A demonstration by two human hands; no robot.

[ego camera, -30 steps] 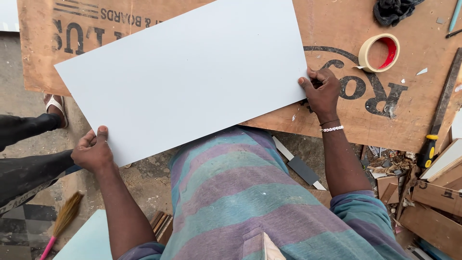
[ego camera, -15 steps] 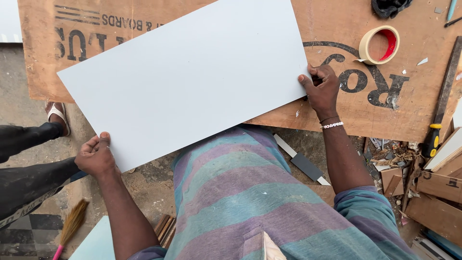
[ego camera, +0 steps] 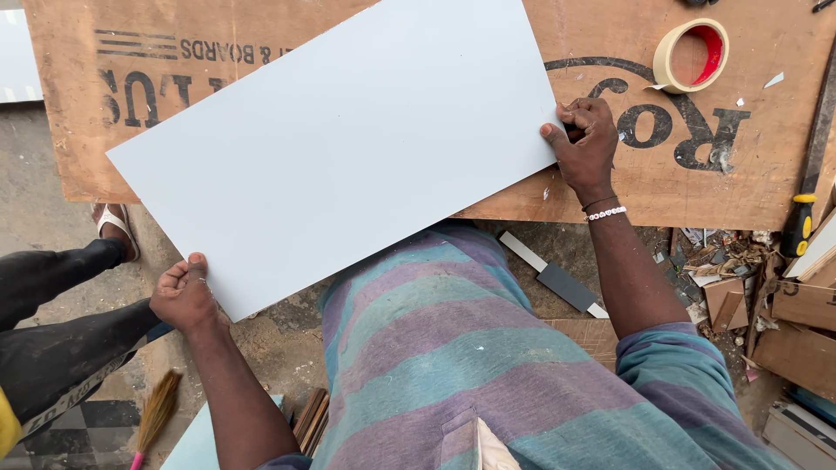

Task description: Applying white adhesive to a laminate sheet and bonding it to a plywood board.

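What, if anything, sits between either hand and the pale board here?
Nothing visible. The left hand grips the pale board at its near corner and the right hand grips its right corner, both directly on it. The tape roll lies apart.

A carpentry workshop: plywood worktop [ego camera: 697,187], masking tape roll [ego camera: 691,55], wood offcuts [ego camera: 788,309], dusty concrete floor [ego camera: 43,178].

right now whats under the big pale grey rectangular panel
The pale grey rectangular panel lies tilted over a brown printed plywood board, its near corner overhanging the ground. Left hand and right hand grip it; whatever it covers is hidden.
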